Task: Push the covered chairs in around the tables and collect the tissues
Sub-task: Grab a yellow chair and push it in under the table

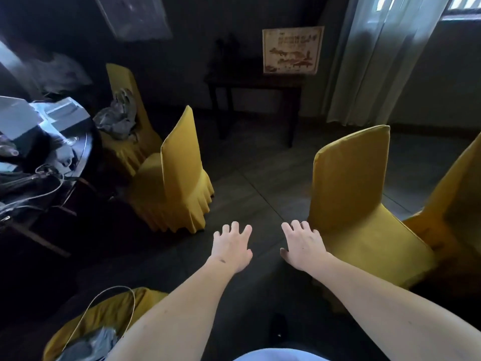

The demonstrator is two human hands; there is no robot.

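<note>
Dim room, window (460, 11) light upper right, blurred edges

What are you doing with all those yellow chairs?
A person is reaching forward with both hands open, the left hand and right hand, holding nothing. The right hand is next to a yellow-covered chair. Another covered chair stands by the cluttered table on the left.

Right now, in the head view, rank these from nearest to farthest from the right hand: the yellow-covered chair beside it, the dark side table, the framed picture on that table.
From the right hand:
1. Yellow-covered chair, immediately on its right, fingers at its edge.
2. Dark side table, farther ahead across the floor.
3. Framed picture, propped on the table's right end, against the wall.
</note>
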